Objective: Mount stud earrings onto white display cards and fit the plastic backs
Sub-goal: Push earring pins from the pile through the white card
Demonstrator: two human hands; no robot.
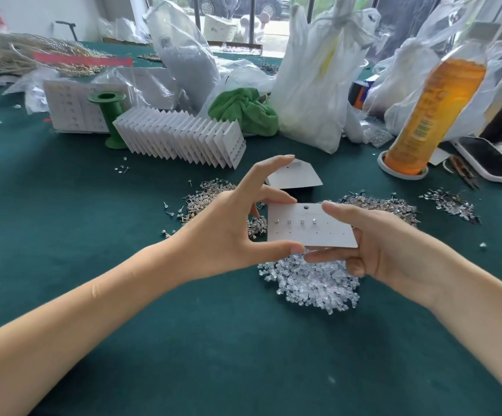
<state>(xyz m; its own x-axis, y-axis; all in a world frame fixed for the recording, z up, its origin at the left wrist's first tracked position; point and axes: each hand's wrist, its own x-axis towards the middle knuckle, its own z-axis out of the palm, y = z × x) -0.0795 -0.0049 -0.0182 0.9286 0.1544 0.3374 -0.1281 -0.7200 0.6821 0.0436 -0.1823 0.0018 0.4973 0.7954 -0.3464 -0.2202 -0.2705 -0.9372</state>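
Honestly, I've got the card [309, 232] pinched by its edges in both hands, left hand [228, 232] and right hand [372, 244], hovering over the plastic backs [312, 283]. Four studs [295, 221] are in; without backs they'd probably slide out if I tilt it.

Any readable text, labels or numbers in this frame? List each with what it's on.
None can be read.
Held display card: a fine printed line under its top hole, too small.
Orange bottle: label print and barcode, blurred.
Grey plastic bag: small code patch, illegible.
Card sheet behind the green spool: marks too faint.
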